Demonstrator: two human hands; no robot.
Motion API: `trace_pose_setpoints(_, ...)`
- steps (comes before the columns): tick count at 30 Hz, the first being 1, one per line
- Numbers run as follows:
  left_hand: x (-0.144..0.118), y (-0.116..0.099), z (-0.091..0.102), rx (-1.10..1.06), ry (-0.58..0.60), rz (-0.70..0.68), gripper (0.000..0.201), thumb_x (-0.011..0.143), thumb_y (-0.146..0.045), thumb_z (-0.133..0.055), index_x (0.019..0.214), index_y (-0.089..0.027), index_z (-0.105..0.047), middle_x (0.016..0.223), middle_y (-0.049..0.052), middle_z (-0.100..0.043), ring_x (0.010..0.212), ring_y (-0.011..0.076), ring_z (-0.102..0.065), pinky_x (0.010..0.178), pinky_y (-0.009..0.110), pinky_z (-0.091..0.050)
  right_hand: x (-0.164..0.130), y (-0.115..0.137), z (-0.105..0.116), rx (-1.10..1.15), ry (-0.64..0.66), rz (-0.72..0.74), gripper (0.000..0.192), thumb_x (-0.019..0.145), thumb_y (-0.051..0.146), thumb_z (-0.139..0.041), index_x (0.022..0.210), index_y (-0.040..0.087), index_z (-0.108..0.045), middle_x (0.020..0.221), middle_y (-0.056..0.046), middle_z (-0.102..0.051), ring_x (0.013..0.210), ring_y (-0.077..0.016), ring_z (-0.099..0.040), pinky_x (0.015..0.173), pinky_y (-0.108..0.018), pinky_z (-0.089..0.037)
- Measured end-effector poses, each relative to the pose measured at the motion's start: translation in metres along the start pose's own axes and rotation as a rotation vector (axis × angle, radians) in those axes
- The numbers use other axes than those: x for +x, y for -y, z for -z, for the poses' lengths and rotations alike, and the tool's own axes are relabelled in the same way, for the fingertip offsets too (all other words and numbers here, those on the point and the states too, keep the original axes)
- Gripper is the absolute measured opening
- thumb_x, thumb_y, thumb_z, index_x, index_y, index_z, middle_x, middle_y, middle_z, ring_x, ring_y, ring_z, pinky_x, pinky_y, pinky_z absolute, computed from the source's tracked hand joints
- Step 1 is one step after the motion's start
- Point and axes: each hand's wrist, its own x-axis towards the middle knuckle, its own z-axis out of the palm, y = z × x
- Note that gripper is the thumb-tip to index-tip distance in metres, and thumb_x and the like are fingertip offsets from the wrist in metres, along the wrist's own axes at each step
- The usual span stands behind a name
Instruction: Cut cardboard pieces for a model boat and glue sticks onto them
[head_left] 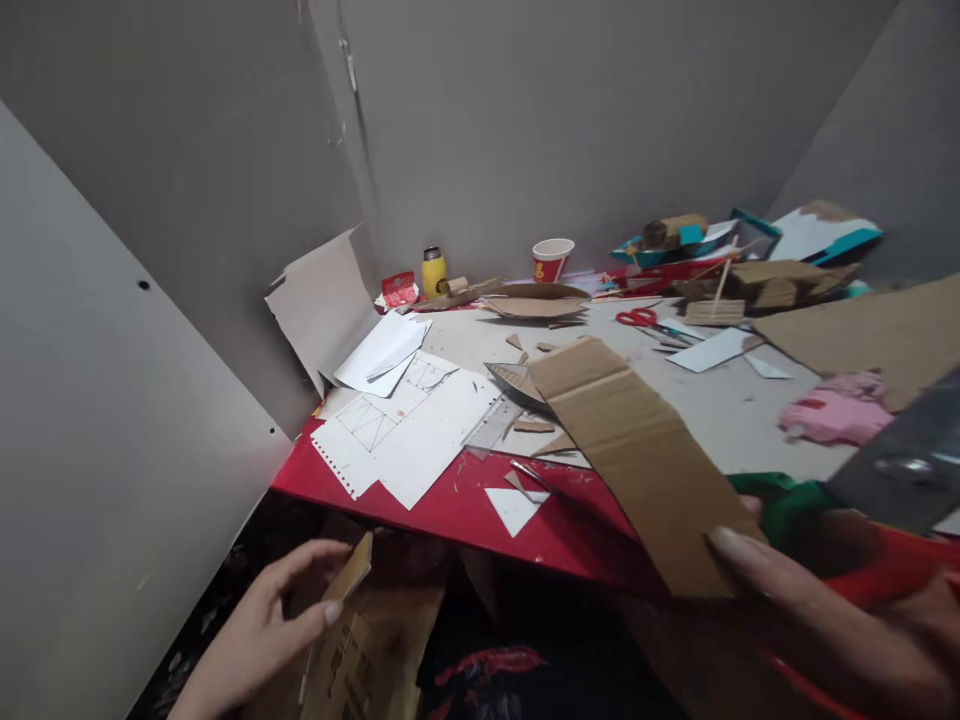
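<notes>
Cardboard strip: runs from table centre to 5 o'clock, R hand pinching its near end, fingers extended flat. L hand at 7 o'clock, palm half-curled, thumb+fingers clamped on small cardboard piece.

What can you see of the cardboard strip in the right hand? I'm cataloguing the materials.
The cardboard strip is plain brown corrugated board, long and flat, with crosswise fold creases near its far end. It slants from the right hand, whose fingers pinch its near end, up and away over the red sheet towards the table's middle. Its edges look cleanly cut.
</notes>
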Motion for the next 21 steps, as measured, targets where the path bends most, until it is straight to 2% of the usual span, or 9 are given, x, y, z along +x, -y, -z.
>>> trace_pose_setpoints(2,-0.003,0.018,-0.001,0.07,-0.005,0.047,0.042,0.074,-0.031,-0.07,0.115,-0.027,-0.067,0.12,0.01,-0.066,0.113,0.033,-0.058,0.099,0.049,-0.042,0.0,0.009,-0.005,0.031,0.024,-0.018,0.049,0.052,0.068,-0.07,0.072,0.023,-0.067,0.074,-0.013,-0.07,0.067,-0.0316,-0.066,0.052,-0.037,-0.056)
trace_pose_setpoints(4,-0.001,0.023,0.0,0.096,-0.081,0.052,0.041,0.072,-0.032,-0.072,0.113,-0.028,-0.068,0.119,0.01,-0.067,0.113,0.0334,-0.058,0.099,0.048,-0.042,-0.001,0.016,-0.008,0.031,0.062,-0.022,0.05,0.053,0.068,-0.07,0.071,0.021,-0.067,0.074,-0.013,-0.07,0.067,-0.03,-0.065,0.051,-0.035,-0.055)
trace_pose_setpoints(7,0.006,0.003,-0.004,0.028,-0.194,0.04,0.038,0.07,-0.038,-0.073,0.106,-0.027,-0.071,0.114,0.01,-0.069,0.107,0.0329,-0.062,0.095,0.045,-0.046,-0.006,0.023,-0.012,0.029,0.13,0.046,0.044,0.065,0.062,-0.066,0.075,0.019,-0.065,0.073,-0.01,-0.068,0.063,-0.0249,-0.063,0.055,-0.032,-0.054)
trace_pose_setpoints(9,0.014,-0.022,-0.015,-0.07,-0.144,0.009,0.039,0.07,-0.04,-0.072,0.106,-0.026,-0.071,0.103,0.011,-0.072,0.101,0.0314,-0.065,0.09,0.041,-0.049,-0.009,0.024,-0.016,0.021,0.191,0.133,0.039,0.073,0.057,-0.062,0.078,0.019,-0.064,0.072,-0.008,-0.066,0.063,-0.0221,-0.062,0.057,-0.03,-0.053)
trace_pose_setpoints(12,0.032,-0.06,-0.047,-0.314,0.002,-0.101,0.046,0.071,-0.041,-0.072,0.113,-0.022,-0.067,0.075,0.011,-0.073,0.1,0.0311,-0.065,0.078,0.035,-0.053,-0.012,0.023,-0.023,-0.001,0.295,0.218,0.032,0.079,0.051,-0.058,0.08,0.019,-0.059,0.069,-0.004,-0.06,0.061,-0.0183,-0.057,0.054,-0.027,-0.049)
trace_pose_setpoints(14,0.046,-0.081,-0.073,-0.544,0.134,-0.08,0.058,0.066,-0.043,-0.075,0.119,-0.023,-0.063,0.069,0.009,-0.072,0.084,0.0297,-0.068,0.059,0.031,-0.053,-0.013,0.024,-0.026,-0.01,0.333,0.278,0.028,0.081,0.048,-0.056,0.079,0.02,-0.055,0.064,-0.002,-0.054,0.056,-0.0157,-0.052,0.05,-0.025,-0.045)
trace_pose_setpoints(16,0.058,-0.098,-0.096,-0.715,0.271,-0.055,0.062,0.062,-0.042,-0.079,0.118,-0.022,-0.062,0.061,0.006,-0.069,0.062,0.0241,-0.068,0.049,0.027,-0.048,-0.013,0.027,-0.028,-0.032,0.377,0.363,0.025,0.082,0.044,-0.054,0.075,0.02,-0.052,0.061,0.0,-0.05,0.055,-0.0143,-0.048,0.049,-0.024,-0.042)
trace_pose_setpoints(18,0.069,-0.109,-0.111,-0.786,0.361,-0.046,0.047,0.067,-0.042,-0.076,0.105,-0.017,-0.066,0.048,0.002,-0.062,0.043,0.0169,-0.06,0.044,0.023,-0.042,-0.013,0.03,-0.028,-0.05,0.431,0.424,0.023,0.083,0.04,-0.053,0.075,0.019,-0.052,0.062,-0.001,-0.05,0.056,-0.0137,-0.048,0.051,-0.024,-0.042)
trace_pose_setpoints(21,0.082,-0.12,-0.119,-0.754,0.357,-0.075,0.03,0.074,-0.04,-0.07,0.086,-0.012,-0.067,0.041,0.001,-0.058,0.036,0.0105,-0.052,0.043,0.019,-0.037,-0.014,0.033,-0.026,-0.022,0.475,0.435,0.021,0.084,0.038,-0.053,0.078,0.018,-0.051,0.063,-0.001,-0.051,0.055,-0.0123,-0.046,0.051,-0.023,-0.041)
